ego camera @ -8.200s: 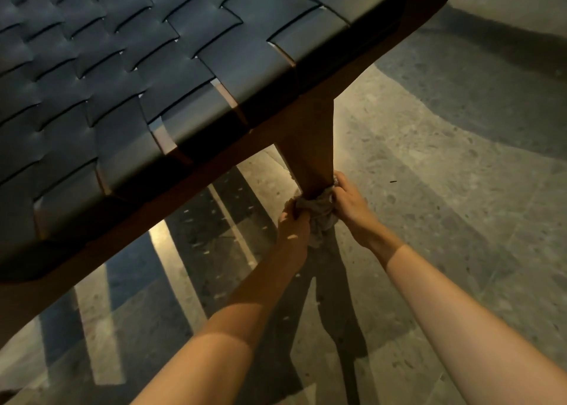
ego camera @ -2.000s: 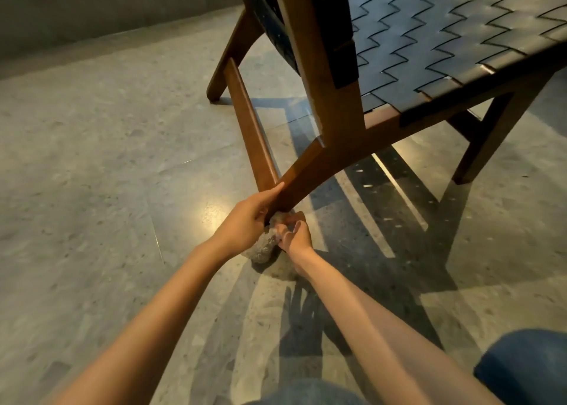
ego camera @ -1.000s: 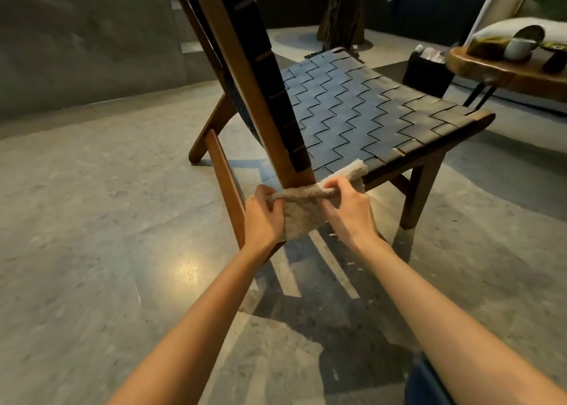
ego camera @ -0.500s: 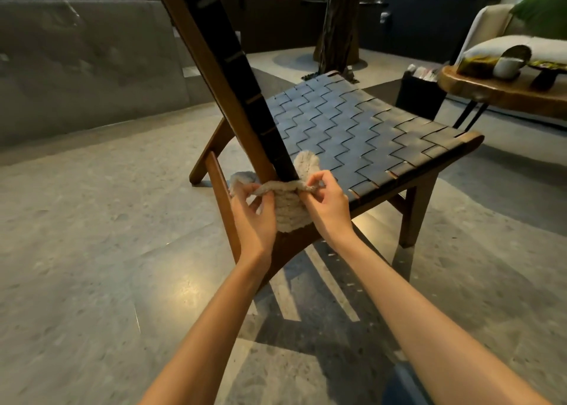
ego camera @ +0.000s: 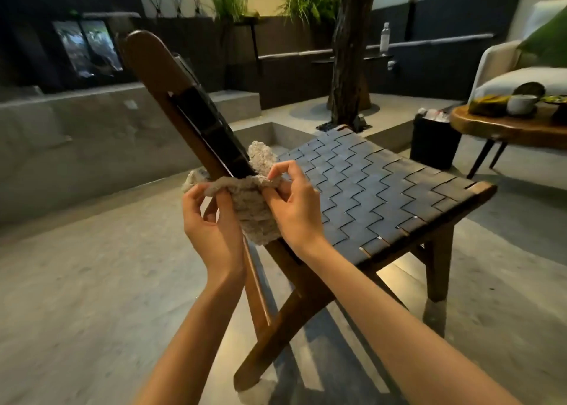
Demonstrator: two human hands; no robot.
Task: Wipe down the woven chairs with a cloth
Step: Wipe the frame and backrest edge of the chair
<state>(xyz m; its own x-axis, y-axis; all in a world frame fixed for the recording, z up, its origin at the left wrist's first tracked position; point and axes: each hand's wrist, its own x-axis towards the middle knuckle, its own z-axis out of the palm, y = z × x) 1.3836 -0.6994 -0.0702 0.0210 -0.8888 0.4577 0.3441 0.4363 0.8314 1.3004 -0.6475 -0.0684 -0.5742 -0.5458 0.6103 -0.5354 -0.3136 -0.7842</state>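
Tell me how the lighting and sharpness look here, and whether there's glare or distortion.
Head view: dim, warm light; the left hand, right hand and cloth are sharp; the chair throws striped shadows on the floor, with a bright glare patch beneath it; wide-angle distortion stretches the forearms.

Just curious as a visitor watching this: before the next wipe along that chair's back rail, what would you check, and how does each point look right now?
1. The cloth is wrapped round the back rail: ok, looped just above the woven seat.
2. The left hand pinches one end: ok.
3. The right hand pinches the other end: ok.
4. Rail above the cloth is unobstructed: ok.
5. Cloth clean and damp enough: cannot tell.
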